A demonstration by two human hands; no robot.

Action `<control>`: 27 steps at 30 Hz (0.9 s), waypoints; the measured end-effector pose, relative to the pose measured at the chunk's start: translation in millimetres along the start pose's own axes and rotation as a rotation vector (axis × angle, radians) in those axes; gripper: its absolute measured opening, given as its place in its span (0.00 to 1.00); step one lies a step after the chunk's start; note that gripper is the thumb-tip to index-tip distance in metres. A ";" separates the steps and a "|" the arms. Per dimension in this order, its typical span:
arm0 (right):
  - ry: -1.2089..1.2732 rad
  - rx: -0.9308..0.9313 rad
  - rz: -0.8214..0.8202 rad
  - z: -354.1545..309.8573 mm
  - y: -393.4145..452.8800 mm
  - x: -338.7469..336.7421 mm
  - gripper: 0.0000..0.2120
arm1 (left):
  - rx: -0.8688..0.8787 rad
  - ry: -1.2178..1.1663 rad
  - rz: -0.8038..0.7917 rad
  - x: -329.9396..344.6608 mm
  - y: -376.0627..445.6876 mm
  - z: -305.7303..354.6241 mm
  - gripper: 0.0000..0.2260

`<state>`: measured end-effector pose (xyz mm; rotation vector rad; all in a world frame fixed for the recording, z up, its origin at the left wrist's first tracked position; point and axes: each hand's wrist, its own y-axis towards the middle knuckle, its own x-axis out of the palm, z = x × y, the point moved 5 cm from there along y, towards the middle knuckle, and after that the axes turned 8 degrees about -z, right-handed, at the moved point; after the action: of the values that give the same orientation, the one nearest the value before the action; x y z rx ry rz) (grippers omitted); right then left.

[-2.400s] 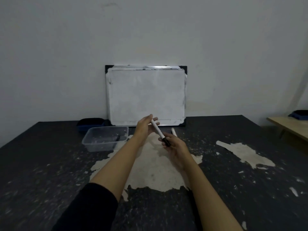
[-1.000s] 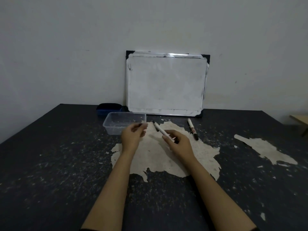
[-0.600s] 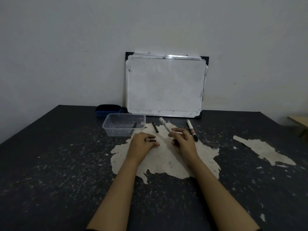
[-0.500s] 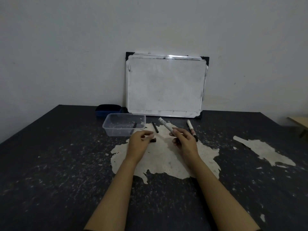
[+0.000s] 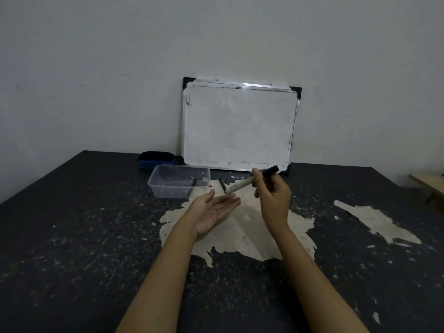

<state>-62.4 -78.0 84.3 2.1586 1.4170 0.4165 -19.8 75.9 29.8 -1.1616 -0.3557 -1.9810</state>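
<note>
My right hand (image 5: 272, 200) grips a white marker (image 5: 241, 185) above the table, with the marker's black end pointing back right toward the whiteboard (image 5: 240, 126). The marker's white end hangs just over the fingertips of my left hand (image 5: 212, 211). That hand is held palm up with straight fingers and holds nothing. The whiteboard leans upright against the wall and looks blank and smeared. A thin black pen (image 5: 222, 186) lies on the table behind my left hand.
A clear plastic container (image 5: 179, 180) with a dark stick-like item inside stands left of the pen. A blue eraser (image 5: 156, 159) lies behind it by the wall. The black table (image 5: 96, 236) has worn pale patches. A wooden edge (image 5: 427, 185) shows far right.
My left hand has left the table and turned palm up with the fingers spread straight. My right hand has risen and swung the marker so that its black end points back right.
</note>
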 end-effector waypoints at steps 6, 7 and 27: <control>-0.390 -0.050 -0.335 3.0 0.0 29.6 0.13 | -0.065 -0.063 0.002 -1.3 -1.2 -3.5 0.23; -0.376 -0.047 -0.317 4.6 0.3 28.3 0.12 | -0.073 -0.051 0.005 -1.1 -1.4 -4.8 0.22; 0.099 0.424 0.159 41.6 8.4 -23.9 0.19 | -0.323 0.380 -0.107 0.9 -17.6 -3.3 0.17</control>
<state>-44.2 -113.0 55.8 2.6347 1.4992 0.3029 -35.3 85.0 31.3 -0.9384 0.1046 -2.3571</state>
